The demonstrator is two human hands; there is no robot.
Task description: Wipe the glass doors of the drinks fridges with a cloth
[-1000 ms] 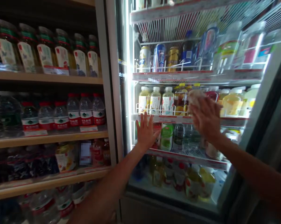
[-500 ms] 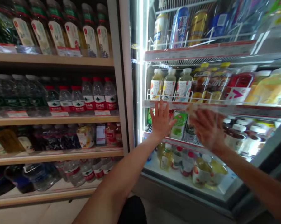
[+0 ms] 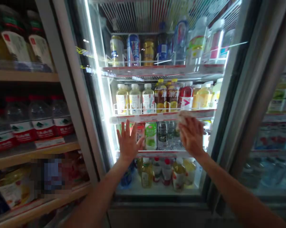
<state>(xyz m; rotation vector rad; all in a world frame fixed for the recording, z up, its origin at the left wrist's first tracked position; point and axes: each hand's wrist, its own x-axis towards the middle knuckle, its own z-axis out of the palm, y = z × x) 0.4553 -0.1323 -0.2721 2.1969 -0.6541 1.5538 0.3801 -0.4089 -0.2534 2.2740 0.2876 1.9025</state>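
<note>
In the head view a lit drinks fridge stands behind a glass door (image 3: pixel 143 192). My left hand (image 3: pixel 129 142) lies flat with fingers spread, apparently against the glass, in front of the third shelf's left end. Nothing is in it. My right hand (image 3: pixel 191 134) is over the glass farther right, its fingers closed on a pale, crumpled cloth (image 3: pixel 184 116). Most of the cloth is hidden under the fingers. Behind the hands I see a green drink bottle (image 3: pixel 150 135) and a clear water bottle (image 3: pixel 162 134).
To the left are wooden shelves (image 3: pixel 26 79) with red-capped water bottles (image 3: pixel 43 118). Cans (image 3: pixel 133 50) and juice bottles (image 3: pixel 148 98) fill the fridge's wire shelves. A metal door frame (image 3: pixel 243 104) runs down the right side, with another fridge section beyond it.
My view has swung right, so the whole fridge door shows. The right hand with the cloth has shifted on the glass and looks sharper. The left hand stays spread.
</note>
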